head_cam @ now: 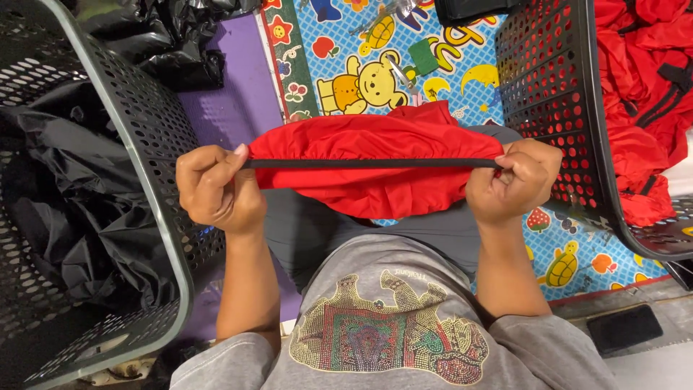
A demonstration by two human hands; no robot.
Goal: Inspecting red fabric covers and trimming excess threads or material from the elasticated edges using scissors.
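Observation:
A red fabric cover [375,155] with a black elastic band [372,164] is stretched flat in front of my chest. My left hand [214,189] pinches the band's left end between thumb and fingers. My right hand [514,182] grips the band's right end in a closed fist. The band runs taut and level between both hands, with red cloth bunched above and hanging below it. My grey trousers and grey printed shirt show underneath.
A black perforated basket [155,166] at my left holds black fabric [65,188]. Another black perforated basket [570,108] at my right holds red fabric [642,79]. A colourful cartoon mat [390,58] lies beyond, with scissors [399,70] and a green block [423,56] on it.

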